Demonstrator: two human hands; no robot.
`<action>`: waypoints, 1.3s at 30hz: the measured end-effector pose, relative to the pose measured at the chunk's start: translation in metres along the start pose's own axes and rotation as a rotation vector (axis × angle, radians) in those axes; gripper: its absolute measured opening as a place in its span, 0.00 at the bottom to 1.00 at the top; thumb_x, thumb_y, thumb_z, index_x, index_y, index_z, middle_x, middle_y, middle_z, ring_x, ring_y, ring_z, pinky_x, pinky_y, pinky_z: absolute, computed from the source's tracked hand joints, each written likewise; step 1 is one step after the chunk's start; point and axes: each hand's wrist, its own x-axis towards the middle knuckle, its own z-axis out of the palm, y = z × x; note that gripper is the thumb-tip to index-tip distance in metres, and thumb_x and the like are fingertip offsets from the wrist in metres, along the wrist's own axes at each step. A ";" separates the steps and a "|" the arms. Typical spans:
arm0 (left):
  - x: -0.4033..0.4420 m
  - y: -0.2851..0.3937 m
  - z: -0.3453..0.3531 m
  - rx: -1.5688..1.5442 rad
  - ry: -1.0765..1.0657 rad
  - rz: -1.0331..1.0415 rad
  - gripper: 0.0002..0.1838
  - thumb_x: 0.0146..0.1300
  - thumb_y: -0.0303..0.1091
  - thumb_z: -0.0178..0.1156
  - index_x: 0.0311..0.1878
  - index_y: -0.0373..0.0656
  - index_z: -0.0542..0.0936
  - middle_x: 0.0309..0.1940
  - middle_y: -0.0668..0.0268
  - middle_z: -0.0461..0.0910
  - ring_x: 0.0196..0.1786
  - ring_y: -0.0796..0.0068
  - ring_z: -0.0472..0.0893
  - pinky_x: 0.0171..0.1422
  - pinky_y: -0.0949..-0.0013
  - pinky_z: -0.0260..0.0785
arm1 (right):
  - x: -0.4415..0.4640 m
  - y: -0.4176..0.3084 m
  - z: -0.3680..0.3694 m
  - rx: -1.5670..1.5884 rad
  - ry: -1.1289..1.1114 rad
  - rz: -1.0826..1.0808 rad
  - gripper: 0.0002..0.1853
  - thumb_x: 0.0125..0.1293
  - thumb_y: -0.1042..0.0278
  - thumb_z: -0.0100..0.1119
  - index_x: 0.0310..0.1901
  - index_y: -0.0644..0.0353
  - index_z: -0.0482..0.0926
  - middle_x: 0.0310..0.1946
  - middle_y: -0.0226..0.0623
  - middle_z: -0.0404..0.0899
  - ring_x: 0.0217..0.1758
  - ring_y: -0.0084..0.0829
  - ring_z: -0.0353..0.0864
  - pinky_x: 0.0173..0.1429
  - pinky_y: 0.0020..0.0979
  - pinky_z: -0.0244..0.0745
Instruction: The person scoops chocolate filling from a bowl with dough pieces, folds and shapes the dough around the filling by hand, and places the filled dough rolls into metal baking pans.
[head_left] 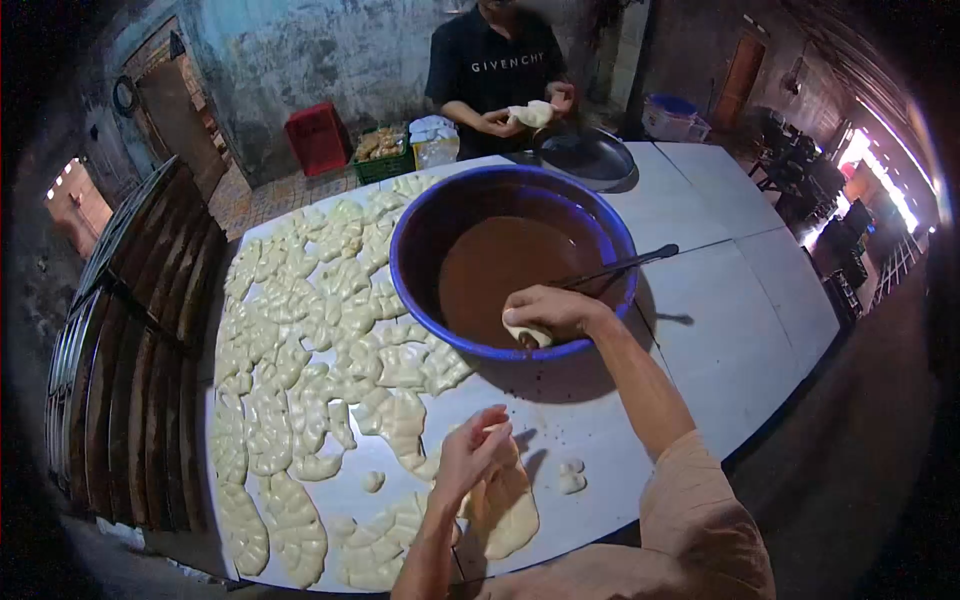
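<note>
My right hand (555,308) grips a small piece of pale dough (530,335) at the near rim of a blue tub (470,345). Brown, wet filling shows at the dough's lower side, and brown drops lie below it. Inside the tub is a brown liquid or paste (510,265). My left hand (472,452) is open, fingers slightly bent, over a flat sheet of dough (505,510) with a brownish sheen. Whether it touches the sheet is hard to tell. Many pale dough pieces (310,330) cover the table's left side.
A dark-handled utensil (625,265) leans on the tub's right rim. Small dough lumps (571,477) lie on the white table (740,270). Opposite, a person (495,70) holds dough (534,113) beside a dark round pan (590,155). Stacked trays (140,350) stand left.
</note>
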 end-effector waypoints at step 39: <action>-0.036 0.019 -0.034 0.022 -0.181 -0.107 0.27 0.65 0.39 0.66 0.64 0.37 0.74 0.44 0.64 0.83 0.46 0.78 0.80 0.54 0.72 0.72 | -0.006 -0.007 0.003 0.412 0.101 -0.029 0.10 0.71 0.61 0.57 0.40 0.60 0.75 0.29 0.32 0.77 0.26 0.22 0.78 0.30 0.25 0.76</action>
